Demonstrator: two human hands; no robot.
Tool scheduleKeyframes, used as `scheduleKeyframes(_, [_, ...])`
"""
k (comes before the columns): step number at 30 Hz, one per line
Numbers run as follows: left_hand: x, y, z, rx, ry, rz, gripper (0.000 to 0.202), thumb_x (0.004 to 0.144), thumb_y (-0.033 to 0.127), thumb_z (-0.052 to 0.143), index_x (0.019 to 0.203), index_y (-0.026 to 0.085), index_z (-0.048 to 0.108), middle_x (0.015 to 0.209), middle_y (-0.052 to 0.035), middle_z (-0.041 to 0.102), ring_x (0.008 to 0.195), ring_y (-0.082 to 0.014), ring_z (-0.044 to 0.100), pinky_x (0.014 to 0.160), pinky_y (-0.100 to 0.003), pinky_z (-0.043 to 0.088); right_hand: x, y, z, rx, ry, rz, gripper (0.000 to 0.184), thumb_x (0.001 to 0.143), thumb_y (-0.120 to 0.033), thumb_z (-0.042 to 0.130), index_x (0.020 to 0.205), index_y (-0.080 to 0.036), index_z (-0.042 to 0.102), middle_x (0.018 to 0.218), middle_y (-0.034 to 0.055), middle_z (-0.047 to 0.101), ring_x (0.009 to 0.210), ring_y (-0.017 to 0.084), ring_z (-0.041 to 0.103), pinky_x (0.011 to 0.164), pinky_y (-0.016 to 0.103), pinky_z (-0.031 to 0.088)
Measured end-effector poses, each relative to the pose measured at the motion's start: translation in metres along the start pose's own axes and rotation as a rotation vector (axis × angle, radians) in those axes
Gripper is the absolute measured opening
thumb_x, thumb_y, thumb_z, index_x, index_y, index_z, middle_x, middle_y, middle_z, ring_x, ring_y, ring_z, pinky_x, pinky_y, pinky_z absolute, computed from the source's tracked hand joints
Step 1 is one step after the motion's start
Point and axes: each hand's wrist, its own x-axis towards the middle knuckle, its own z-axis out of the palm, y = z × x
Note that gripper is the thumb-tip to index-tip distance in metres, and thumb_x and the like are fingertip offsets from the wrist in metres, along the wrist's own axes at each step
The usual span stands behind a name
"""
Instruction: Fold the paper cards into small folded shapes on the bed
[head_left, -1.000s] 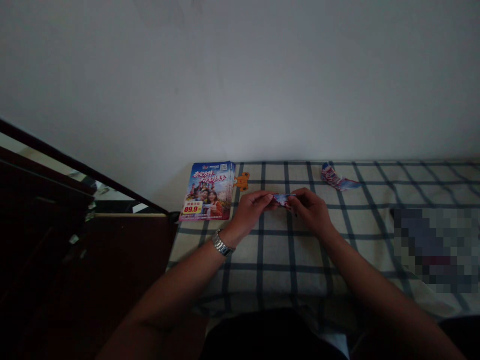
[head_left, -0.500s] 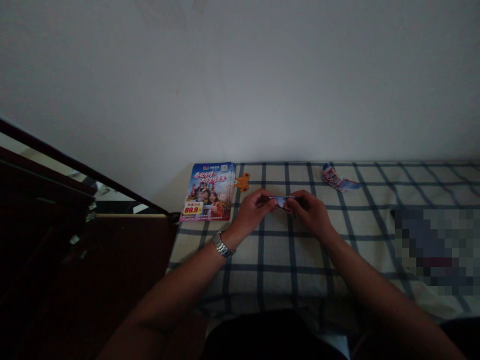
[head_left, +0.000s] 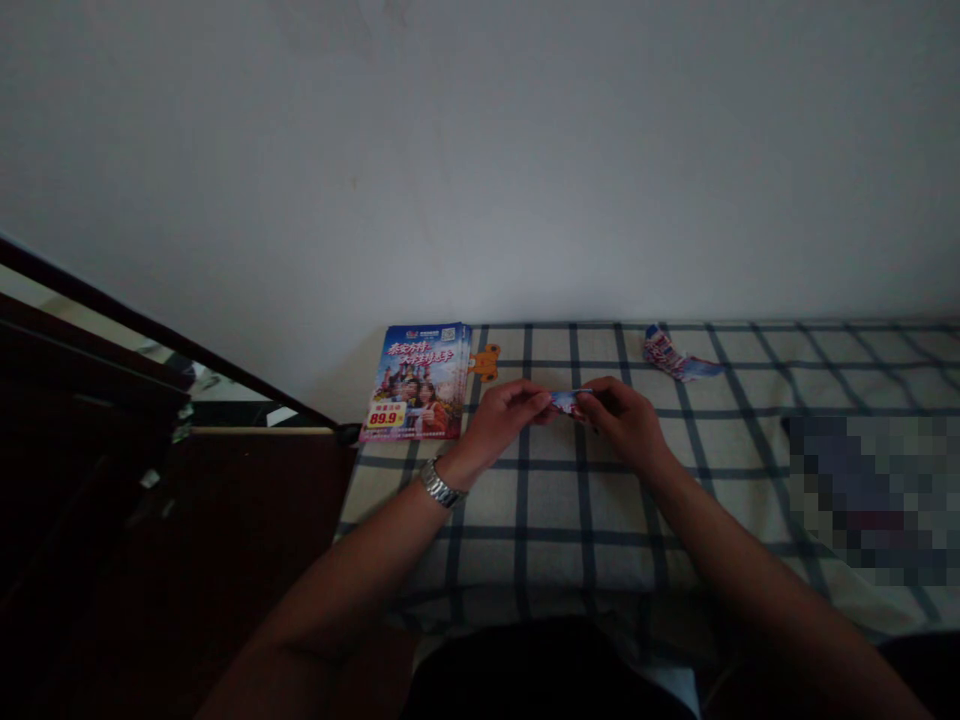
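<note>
Between my two hands is a small folded leaflet (head_left: 570, 401), printed in blue, white and pink. My left hand (head_left: 514, 415), with a metal watch (head_left: 442, 484) at the wrist, pinches its left end between thumb and fingers. The right end is pinched the same way by my right hand (head_left: 622, 420). Left of my hands lies a stack of printed leaflets (head_left: 416, 375) with a blue top and a price on it. An orange bear-shaped piece (head_left: 486, 362) sits against the stack's right edge. Farther right, near the wall, lies a bunch of folded printed paper (head_left: 667, 355).
A checked cloth (head_left: 551, 520) covers the surface under my hands. The pale wall (head_left: 525, 180) rises behind its far edge. A blurred-out dark patch (head_left: 862, 490) is at the right. On the left are a dark slanting bar (head_left: 165, 333) and dark brown furniture (head_left: 67, 450).
My left hand has shifted slightly left along the folded leaflet, and more of its printed face shows between my hands. Both hands still pinch it. The stack and the paper bunch stay put.
</note>
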Motion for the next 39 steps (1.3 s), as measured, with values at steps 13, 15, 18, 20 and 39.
scheduleKeyframes(13, [0.000, 0.004, -0.004, 0.337, -0.035, 0.115, 0.028, 0.095, 0.045, 0.070, 0.101, 0.017, 0.071, 0.094, -0.0055, 0.075, 0.086, -0.0181, 0.073, 0.082, -0.031, 0.058, 0.002, -0.002, -0.003, -0.066, -0.055, 0.003, 0.031, 0.090, -0.054, 0.073, 0.095, -0.023, 0.073, 0.080, 0.0029, 0.076, 0.071, 0.021, 0.071, 0.064, 0.033, 0.055])
scheduleKeyframes(15, [0.000, 0.005, -0.003, 0.412, -0.053, 0.146, 0.026, 0.094, 0.042, 0.072, 0.105, 0.018, 0.072, 0.098, -0.0057, 0.076, 0.090, -0.0189, 0.072, 0.084, -0.031, 0.056, 0.002, -0.002, -0.003, -0.102, -0.091, -0.017, 0.030, 0.090, -0.052, 0.073, 0.094, -0.023, 0.073, 0.080, 0.0031, 0.076, 0.072, 0.021, 0.071, 0.065, 0.032, 0.054])
scheduleKeyframes(18, [-0.002, 0.005, -0.001, 0.449, -0.102, 0.148, 0.020, 0.095, 0.038, 0.070, 0.102, 0.019, 0.073, 0.096, -0.0043, 0.076, 0.088, -0.0181, 0.072, 0.081, -0.029, 0.054, 0.002, -0.001, -0.003, -0.119, -0.156, -0.033, 0.028, 0.091, -0.051, 0.071, 0.091, -0.023, 0.074, 0.080, 0.0032, 0.077, 0.073, 0.021, 0.071, 0.066, 0.032, 0.054])
scheduleKeyframes(20, [-0.003, 0.004, -0.001, 0.447, -0.119, 0.146, 0.018, 0.096, 0.037, 0.069, 0.098, 0.019, 0.072, 0.091, -0.0027, 0.074, 0.084, -0.0168, 0.070, 0.077, -0.028, 0.053, 0.001, -0.001, -0.002, -0.118, -0.174, -0.027, 0.028, 0.092, -0.050, 0.071, 0.090, -0.023, 0.074, 0.079, 0.0033, 0.077, 0.073, 0.021, 0.072, 0.067, 0.032, 0.054])
scheduleKeyframes(39, [-0.001, 0.003, 0.000, 0.428, -0.010, 0.138, 0.021, 0.093, 0.037, 0.069, 0.087, 0.018, 0.062, 0.081, 0.0000, 0.067, 0.074, -0.0132, 0.063, 0.069, -0.024, 0.050, 0.001, -0.003, -0.001, 0.079, -0.084, 0.047, 0.036, 0.086, -0.056, 0.076, 0.094, -0.022, 0.071, 0.083, 0.0049, 0.077, 0.075, 0.021, 0.072, 0.068, 0.033, 0.057])
